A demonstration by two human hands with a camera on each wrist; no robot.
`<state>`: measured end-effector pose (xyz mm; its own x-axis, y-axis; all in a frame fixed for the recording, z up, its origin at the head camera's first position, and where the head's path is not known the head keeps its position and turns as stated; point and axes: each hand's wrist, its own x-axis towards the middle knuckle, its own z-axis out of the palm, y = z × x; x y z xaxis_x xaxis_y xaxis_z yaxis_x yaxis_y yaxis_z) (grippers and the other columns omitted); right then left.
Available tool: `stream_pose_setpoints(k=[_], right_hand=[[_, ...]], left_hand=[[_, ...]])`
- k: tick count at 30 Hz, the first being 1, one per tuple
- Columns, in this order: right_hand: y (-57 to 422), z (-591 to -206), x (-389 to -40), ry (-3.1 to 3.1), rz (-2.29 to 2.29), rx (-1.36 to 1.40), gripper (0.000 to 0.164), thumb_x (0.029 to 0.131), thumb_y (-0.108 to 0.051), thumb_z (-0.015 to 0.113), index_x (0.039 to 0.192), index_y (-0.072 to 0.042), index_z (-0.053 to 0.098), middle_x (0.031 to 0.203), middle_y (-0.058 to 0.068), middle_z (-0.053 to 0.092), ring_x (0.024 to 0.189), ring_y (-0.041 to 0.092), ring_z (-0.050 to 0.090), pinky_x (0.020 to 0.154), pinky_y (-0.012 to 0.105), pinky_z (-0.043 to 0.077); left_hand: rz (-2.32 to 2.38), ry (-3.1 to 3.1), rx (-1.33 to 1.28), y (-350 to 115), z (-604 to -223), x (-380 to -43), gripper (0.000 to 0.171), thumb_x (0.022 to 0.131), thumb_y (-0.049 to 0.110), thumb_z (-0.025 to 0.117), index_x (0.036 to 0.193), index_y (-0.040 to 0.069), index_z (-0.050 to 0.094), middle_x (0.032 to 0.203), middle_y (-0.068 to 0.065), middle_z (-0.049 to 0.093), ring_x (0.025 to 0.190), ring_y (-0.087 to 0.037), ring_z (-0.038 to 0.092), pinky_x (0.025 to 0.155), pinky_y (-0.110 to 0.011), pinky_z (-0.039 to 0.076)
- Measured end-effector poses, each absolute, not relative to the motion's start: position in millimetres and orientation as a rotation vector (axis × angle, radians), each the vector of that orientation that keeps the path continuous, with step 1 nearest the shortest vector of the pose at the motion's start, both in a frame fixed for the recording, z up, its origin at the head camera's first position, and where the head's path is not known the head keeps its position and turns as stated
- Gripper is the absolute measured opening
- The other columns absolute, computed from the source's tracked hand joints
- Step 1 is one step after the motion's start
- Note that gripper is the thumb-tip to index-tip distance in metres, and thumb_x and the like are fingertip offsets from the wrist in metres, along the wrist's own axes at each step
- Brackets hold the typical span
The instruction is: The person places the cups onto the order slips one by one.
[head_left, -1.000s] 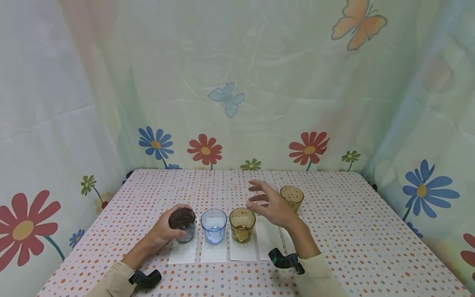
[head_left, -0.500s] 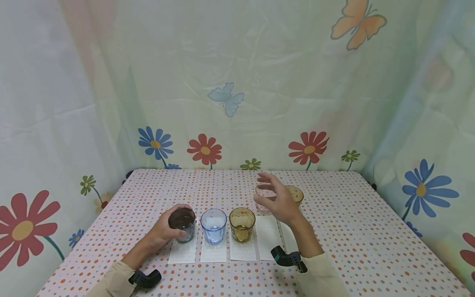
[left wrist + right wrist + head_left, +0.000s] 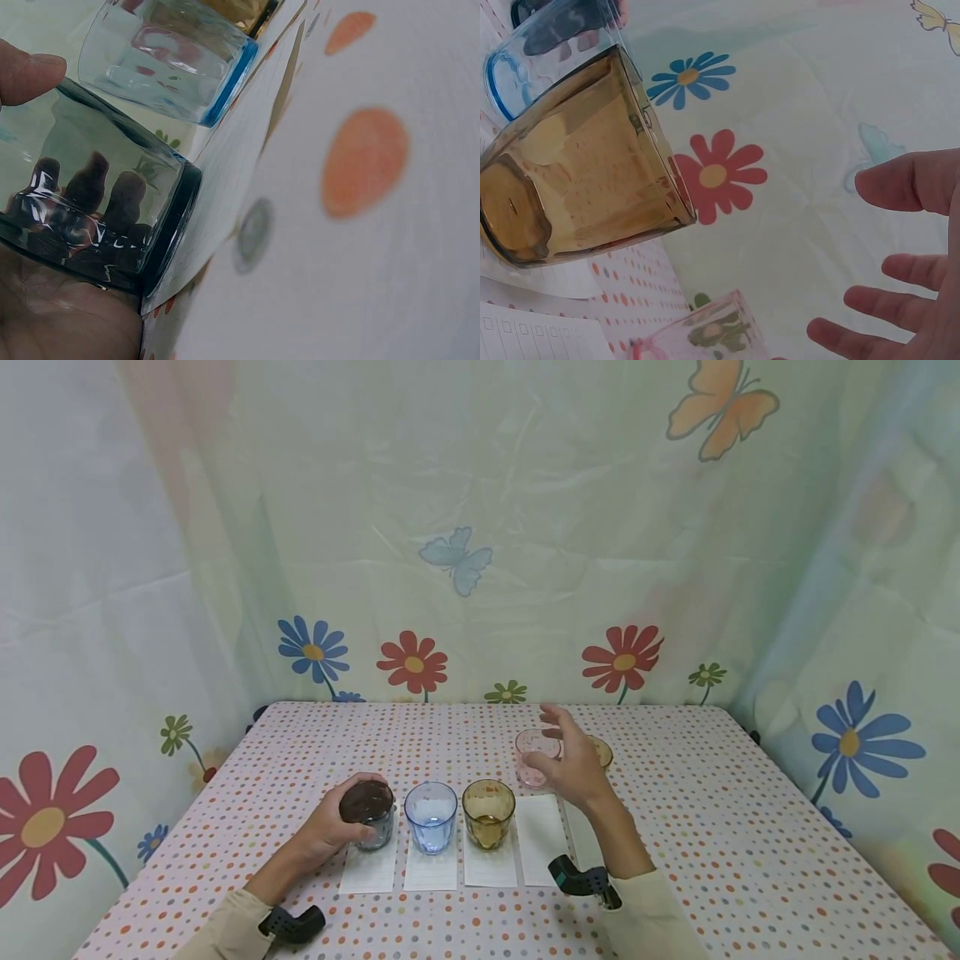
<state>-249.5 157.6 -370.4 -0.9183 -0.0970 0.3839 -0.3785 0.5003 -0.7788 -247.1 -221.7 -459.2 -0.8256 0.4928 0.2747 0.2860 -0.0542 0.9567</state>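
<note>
Over the last second the right hand point(image 3: 577, 770) has shifted up and rightward in the head view, off from beside the amber glass point(image 3: 488, 818), so that the pink glass point(image 3: 531, 743), right of centre, now shows much more plainly. Thumb and fingers stand spread, holding nothing, perhaps to span the pink glass's width; whether they touch it I cannot tell. The left hand point(image 3: 330, 828), lower left of centre, grips the dark glass point(image 3: 379, 822), probably to steady it at the near end of its slip. The dark, blue point(image 3: 431, 822) and amber glasses each stand at the upper end of one of the paper slips point(image 3: 430, 877), likely so each has its own spot. The left wrist view alone shows fingers through the dark glass, wrapped around its far side; the right wrist view alone reveals a row of small boxes printed on one slip. Only the head view catches the yellowish glass point(image 3: 603, 752), partly behind the right hand.
</note>
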Motion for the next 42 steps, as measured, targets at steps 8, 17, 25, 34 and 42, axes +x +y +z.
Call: stream_pose_setpoints(k=[8,17,25,34,42], right_hand=[[158,-371,-253,-2.521,1.355,0.289,0.079,0.088,-0.02,0.071,0.156,-0.01,0.032,0.157,0.018,0.039,0.14,0.043,0.041,0.105,0.066,0.04],[156,-380,-258,-2.539,1.345,0.247,0.084,0.088,-0.022,0.073,0.157,-0.006,0.029,0.161,0.019,0.032,0.146,0.044,0.031,0.112,0.066,0.032],[151,-389,-265,-2.576,1.376,0.188,0.087,0.088,-0.025,0.074,0.159,-0.009,0.026,0.163,0.018,0.028,0.149,0.042,0.027,0.114,0.066,0.028],[146,-393,-270,-2.586,1.372,0.151,0.088,0.087,-0.027,0.074,0.159,-0.01,0.026,0.164,0.019,0.026,0.15,0.042,0.024,0.115,0.067,0.024],[144,-398,-274,-2.613,1.344,0.151,0.089,0.085,-0.031,0.074,0.159,-0.012,0.027,0.164,0.018,0.026,0.15,0.041,0.025,0.114,0.066,0.027]], left_hand=[[2.007,2.042,0.866,-222,-460,-247,0.07,0.078,-0.003,0.074,0.141,-0.006,0.043,0.132,-0.012,0.057,0.119,-0.019,0.059,0.102,-0.032,0.05],[2.008,2.041,0.879,-221,-460,-248,0.072,0.078,-0.004,0.074,0.141,-0.009,0.04,0.132,-0.015,0.056,0.119,-0.018,0.06,0.102,-0.032,0.05],[1.996,2.069,0.855,-222,-460,-248,0.075,0.077,-0.002,0.074,0.142,-0.013,0.037,0.13,-0.013,0.058,0.118,-0.019,0.06,0.101,-0.031,0.05],[1.979,2.08,0.84,-222,-459,-249,0.077,0.077,0.001,0.074,0.142,-0.015,0.035,0.132,-0.023,0.055,0.118,-0.024,0.06,0.102,-0.031,0.049],[2.006,2.038,0.873,-223,-461,-249,0.07,0.079,-0.003,0.073,0.141,-0.007,0.041,0.131,-0.017,0.056,0.119,-0.021,0.06,0.102,-0.033,0.05]])
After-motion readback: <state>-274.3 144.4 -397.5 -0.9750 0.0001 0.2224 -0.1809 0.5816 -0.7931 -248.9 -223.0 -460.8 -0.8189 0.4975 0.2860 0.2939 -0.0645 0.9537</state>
